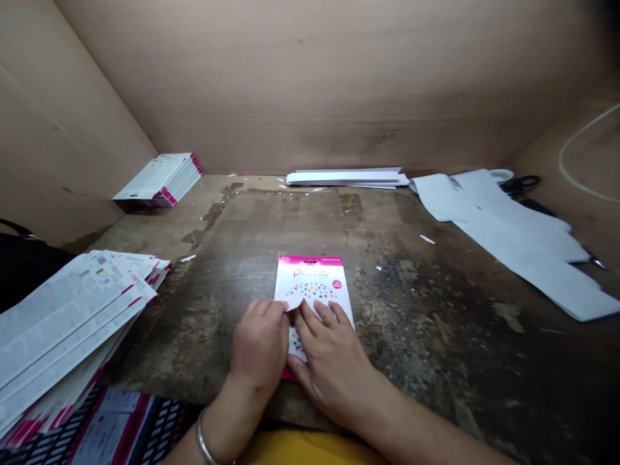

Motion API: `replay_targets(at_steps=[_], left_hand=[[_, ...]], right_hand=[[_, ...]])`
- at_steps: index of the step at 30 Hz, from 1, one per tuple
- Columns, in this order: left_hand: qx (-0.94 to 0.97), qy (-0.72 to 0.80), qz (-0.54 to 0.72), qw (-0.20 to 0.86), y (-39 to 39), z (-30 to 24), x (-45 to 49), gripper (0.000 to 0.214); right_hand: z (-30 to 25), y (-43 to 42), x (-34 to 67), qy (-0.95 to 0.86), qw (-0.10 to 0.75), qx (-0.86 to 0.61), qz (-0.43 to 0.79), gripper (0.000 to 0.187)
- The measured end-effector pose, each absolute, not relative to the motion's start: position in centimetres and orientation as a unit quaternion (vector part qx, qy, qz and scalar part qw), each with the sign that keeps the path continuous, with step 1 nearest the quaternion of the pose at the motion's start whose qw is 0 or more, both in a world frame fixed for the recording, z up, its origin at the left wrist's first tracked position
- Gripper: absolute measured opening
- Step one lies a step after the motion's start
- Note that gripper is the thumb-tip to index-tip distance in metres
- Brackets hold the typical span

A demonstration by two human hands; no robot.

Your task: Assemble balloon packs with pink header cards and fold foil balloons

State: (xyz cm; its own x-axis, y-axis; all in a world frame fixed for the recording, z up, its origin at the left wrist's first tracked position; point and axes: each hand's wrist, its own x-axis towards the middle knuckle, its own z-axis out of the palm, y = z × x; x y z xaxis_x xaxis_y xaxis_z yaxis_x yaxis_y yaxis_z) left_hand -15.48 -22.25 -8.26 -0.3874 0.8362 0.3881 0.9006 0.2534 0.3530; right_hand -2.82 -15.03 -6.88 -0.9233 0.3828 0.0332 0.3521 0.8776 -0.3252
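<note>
I am seeing the card [310,279] lying flat on the table [436,310], near its front edge, with both hands covering its lower half. The left hand [259,345] is curling, pinching a white tab [293,301] on the card. The right hand [332,361] is lying open, fingers flat just beside the tab. A near stack [62,323] is sitting at left, a far stack [162,177] in the corner, sheets [523,245] at right

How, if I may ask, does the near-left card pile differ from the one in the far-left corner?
The near pile is fanned out loosely; the far pile is stacked squarely. The near pile looks bigger than the far pile. Both show white printed faces with pink edges.
</note>
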Motion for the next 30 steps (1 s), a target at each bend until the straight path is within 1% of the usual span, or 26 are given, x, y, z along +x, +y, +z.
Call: replay_targets(at_steps=[4,9,16,22,26,30], left_hand=[[-0.578,-0.777,-0.236,0.075,-22.3,-8.4,-15.4,0.014],[-0.585,-0.773,-0.227,0.089,-22.5,-8.7,-15.6,0.014],[-0.575,-0.785,-0.217,0.084,-22.2,-8.5,-15.3,0.014],[-0.58,-0.786,-0.2,0.074,-22.3,-8.3,-15.2,0.014],[-0.593,-0.777,-0.2,0.07,-22.6,-8.6,-15.0,0.016],[-0.62,-0.757,-0.19,0.079,-23.0,-9.0,-14.5,0.021]], right_hand=[[-6.3,-14.3,-2.1,-0.967,0.055,-0.168,0.184,0.056],[-6.4,-13.8,-0.1,-0.961,0.05,-0.189,0.195,0.066],[-7.3,-14.2,0.0,-0.961,0.04,-0.186,0.202,0.069],[-6.8,-13.9,-0.8,-0.961,0.038,-0.162,0.222,0.065],[-6.8,-13.8,-0.9,-0.953,0.061,-0.158,0.251,0.064],[-7.4,-13.7,-0.4,-0.942,0.113,-0.162,0.271,0.074]])
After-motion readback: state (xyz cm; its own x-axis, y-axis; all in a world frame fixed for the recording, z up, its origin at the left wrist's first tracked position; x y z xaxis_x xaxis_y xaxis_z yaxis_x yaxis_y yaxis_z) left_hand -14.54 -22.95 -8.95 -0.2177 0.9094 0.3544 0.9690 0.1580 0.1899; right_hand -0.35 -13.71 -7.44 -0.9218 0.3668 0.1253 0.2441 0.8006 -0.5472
